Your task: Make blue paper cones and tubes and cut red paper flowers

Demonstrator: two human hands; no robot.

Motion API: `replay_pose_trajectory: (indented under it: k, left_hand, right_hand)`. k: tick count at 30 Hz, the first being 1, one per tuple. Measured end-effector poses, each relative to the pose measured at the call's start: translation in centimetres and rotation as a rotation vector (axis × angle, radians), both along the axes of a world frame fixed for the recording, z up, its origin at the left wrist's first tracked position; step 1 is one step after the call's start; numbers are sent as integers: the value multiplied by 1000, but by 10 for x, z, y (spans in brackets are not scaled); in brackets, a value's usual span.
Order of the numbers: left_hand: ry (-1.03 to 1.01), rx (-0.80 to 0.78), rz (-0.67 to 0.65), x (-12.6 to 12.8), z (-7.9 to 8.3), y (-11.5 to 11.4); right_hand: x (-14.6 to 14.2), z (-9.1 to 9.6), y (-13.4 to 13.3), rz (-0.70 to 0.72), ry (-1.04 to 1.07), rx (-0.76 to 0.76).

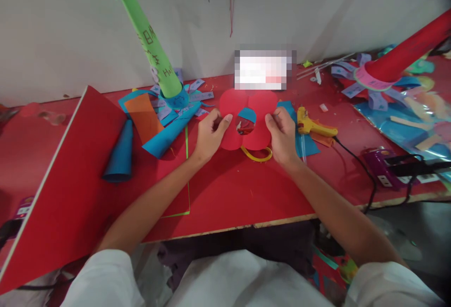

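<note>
A red paper flower [229, 105] with rounded petals and a round hole in its middle is held up above the table. My left hand [212, 133] pinches its left edge, thumb in front. On the opposite edge my right hand [283, 134] grips it the same way. Through the hole I see a bit of blue and some small things I cannot make out. Just below the flower, a yellow loop-shaped handle [259, 157] shows; the rest of it is hidden. A yellow glue gun [313, 126] lies right of my right hand, over blue paper [310, 147].
Blue paper cones [121, 157] and orange paper [141, 117] lie at left, beside an upright red board [66, 175]. A green paper tube [151, 44] stands behind, a red tube [405, 60] at right. A purple power strip [382, 168] with cords sits near the front edge.
</note>
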State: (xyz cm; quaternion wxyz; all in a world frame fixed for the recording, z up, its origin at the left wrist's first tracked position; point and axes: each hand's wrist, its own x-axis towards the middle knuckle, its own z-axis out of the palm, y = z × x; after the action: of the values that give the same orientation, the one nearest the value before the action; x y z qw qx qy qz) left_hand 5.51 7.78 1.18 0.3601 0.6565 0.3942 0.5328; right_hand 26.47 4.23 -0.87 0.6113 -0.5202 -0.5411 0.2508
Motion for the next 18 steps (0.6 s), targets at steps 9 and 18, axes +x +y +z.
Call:
replay_pose_trajectory:
  k: [9,18]
  left_hand:
    - [5,-1,-7,3,-7,1]
    - [42,7,23,1,-8,1]
  right_hand:
    - [-3,5,-6,-108,-47,60]
    - [-3,8,-6,-122,-31,56]
